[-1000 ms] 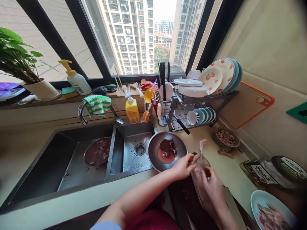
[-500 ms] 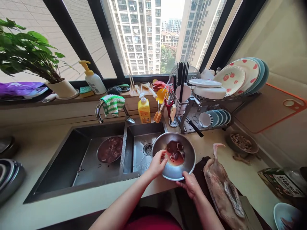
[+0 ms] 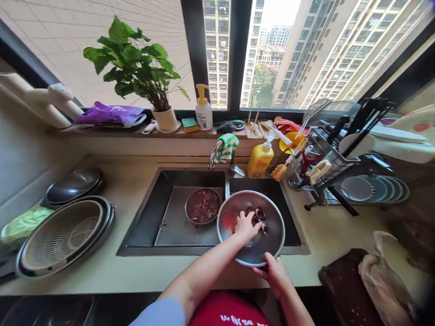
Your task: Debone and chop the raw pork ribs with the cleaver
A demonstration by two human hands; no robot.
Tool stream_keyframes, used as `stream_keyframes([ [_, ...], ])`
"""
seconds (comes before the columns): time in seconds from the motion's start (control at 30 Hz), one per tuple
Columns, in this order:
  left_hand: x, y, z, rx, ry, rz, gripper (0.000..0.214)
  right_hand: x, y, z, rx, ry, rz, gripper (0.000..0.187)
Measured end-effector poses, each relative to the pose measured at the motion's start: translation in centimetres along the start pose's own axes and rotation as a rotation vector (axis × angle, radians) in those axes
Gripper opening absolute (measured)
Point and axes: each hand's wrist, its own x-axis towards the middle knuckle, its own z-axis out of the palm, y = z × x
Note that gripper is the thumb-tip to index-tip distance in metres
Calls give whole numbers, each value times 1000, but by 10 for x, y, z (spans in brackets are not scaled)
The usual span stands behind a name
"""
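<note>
A round metal bowl (image 3: 234, 199) hangs over the right basin of the sink, tilted to the left. My right hand (image 3: 274, 270) grips its near rim, thumb on top and fingers underneath. Inside the bowl my left hand (image 3: 247, 225) is closed over dark red offal (image 3: 261, 221), its fingers curled against the pieces. Reddish liquid lies at the bowl's left side. In the left basin stands another metal bowl (image 3: 203, 198) with pieces of meat in reddish liquid.
The sink (image 3: 139, 235) has a faucet (image 3: 213, 156) with a green-striped cloth. A yellow pump bottle (image 3: 260, 159) stands behind. A dish rack (image 3: 326, 192) is on the right, near a plucked bird (image 3: 384, 280) on a dark board. Colanders (image 3: 64, 235) lie on the left.
The bowl has moved left over the right basin and tilted. My left hand has gone from its rim down onto the offal. The view has turned left.
</note>
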Motion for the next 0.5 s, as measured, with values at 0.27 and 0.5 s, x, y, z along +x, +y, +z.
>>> stream_keyframes([
  [0.27, -5, -76, -72, -128, 193, 92, 47, -7, 7, 66, -132, 40, -10, 52],
  [0.5, -14, -164, -125, -104, 487, -65, 42, 5, 2, 140, -272, -163, -84, 64],
])
